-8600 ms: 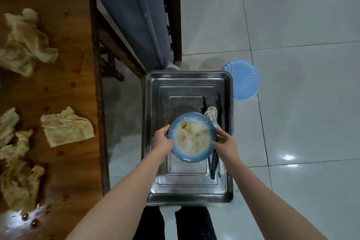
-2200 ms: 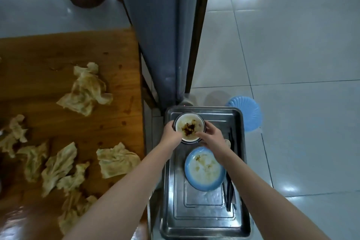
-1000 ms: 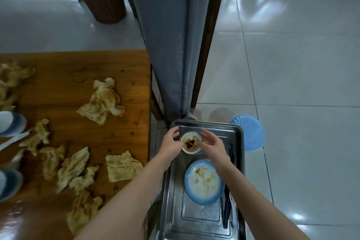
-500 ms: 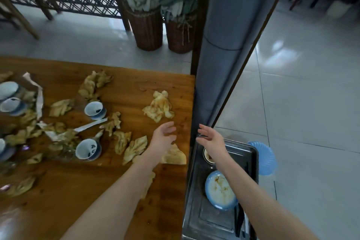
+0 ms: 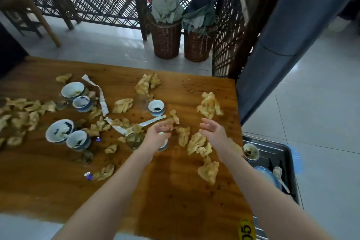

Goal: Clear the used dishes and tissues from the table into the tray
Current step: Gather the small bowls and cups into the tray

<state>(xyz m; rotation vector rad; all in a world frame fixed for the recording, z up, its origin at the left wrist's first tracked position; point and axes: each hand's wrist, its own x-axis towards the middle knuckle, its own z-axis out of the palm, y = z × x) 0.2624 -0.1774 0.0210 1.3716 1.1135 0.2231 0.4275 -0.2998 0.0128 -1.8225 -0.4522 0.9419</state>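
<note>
Both my hands hover over the wooden table [image 5: 48, 177], empty, fingers loosely spread. My left hand [image 5: 158, 134] hangs above a small cup [image 5: 163, 145] that it partly hides. My right hand [image 5: 213, 131] is above crumpled tissues [image 5: 197, 145]. Several used blue-and-white bowls stand at the left, among them one [image 5: 59, 130] and another [image 5: 73, 89], and a small cup [image 5: 156, 107] sits mid-table. The metal tray [image 5: 282, 152] at the right, below table level, holds a small dirty bowl [image 5: 251, 151], a blue plate [image 5: 267, 176] and a spoon [image 5: 278, 173].
Soiled tissues lie all over the table, one clump [image 5: 209, 106] near its right edge. A small glass [image 5: 134, 139] stands left of my left hand. Two wicker baskets [image 5: 165, 41] and a lattice screen stand beyond the table. A grey-blue panel [image 5: 276, 45] rises at the right.
Both hands let go of the small dirty bowl in the tray and swung left over the table. The view turned from the tray towards the table.
</note>
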